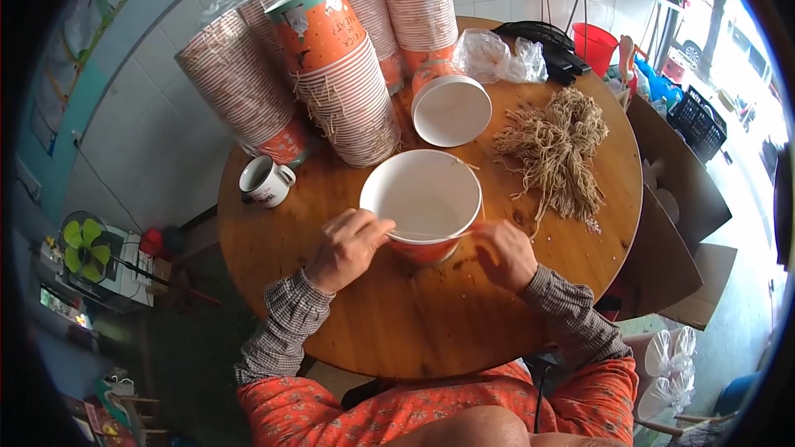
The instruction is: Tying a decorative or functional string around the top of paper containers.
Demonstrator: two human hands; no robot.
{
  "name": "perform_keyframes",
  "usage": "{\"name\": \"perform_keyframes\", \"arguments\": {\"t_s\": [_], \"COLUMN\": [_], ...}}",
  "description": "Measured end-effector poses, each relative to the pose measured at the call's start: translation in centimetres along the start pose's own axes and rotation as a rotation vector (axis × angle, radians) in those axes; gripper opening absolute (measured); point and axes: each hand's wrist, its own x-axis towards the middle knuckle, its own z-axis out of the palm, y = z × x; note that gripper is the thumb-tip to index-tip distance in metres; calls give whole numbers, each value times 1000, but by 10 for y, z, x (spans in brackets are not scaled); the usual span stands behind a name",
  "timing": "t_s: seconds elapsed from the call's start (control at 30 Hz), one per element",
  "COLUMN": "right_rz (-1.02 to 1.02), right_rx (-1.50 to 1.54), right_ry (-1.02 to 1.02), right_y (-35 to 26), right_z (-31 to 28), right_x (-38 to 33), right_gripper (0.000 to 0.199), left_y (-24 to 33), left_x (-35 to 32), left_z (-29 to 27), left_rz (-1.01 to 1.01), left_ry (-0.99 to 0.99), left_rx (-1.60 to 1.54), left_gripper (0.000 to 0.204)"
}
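Observation:
An orange paper bucket (421, 252) with a white inside stands upright on the table before me, its mouth tilted a little toward me. A thin tan twisted cord (431, 240) runs along its near rim. My left hand (352, 247) is closed in a pinch on the cord at the rim's left side. At the right side, my right hand (503, 255) also pinches the cord, its fingers slightly blurred. Part of the cord rises by the bucket's right edge toward the far rim. A second white-lined bucket (454, 112) lies tipped just behind.
A loose heap of tan cords (559, 153) lies at the right. Tall nested stacks of buckets (344, 95), some wrapped in plastic, stand at the back left. An enamel mug (269, 185) sits near the left edge of the round wooden table (397, 323). Open cardboard boxes (662, 257) flank its right.

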Motion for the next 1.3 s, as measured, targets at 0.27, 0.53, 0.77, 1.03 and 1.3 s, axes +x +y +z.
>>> {"name": "perform_keyframes", "arguments": {"t_s": [0.27, 0.53, 0.77, 1.03, 1.3], "right_rz": [151, 294, 516, 459, 414], "right_rx": [20, 408, 549, 419, 314], "right_ry": [72, 134, 465, 298, 148], "right_y": [12, 24, 55, 30, 22], "right_z": [0, -2, -16, -2, -5], "right_x": [19, 20, -7, 1, 5], "right_gripper": [33, 36, 22, 20, 17], "left_y": [17, -5, -125, -291, -271], "left_x": [5, 31, 182, 166, 142], "left_z": [22, 24, -27, -76, -52], "left_rz": [-28, -222, -378, -990, -600], "left_ry": [-4, 226, 897, 969, 882], "left_rx": [-37, -156, -1370, -1415, -57], "left_gripper": [20, 10, 4, 7, 78]}}
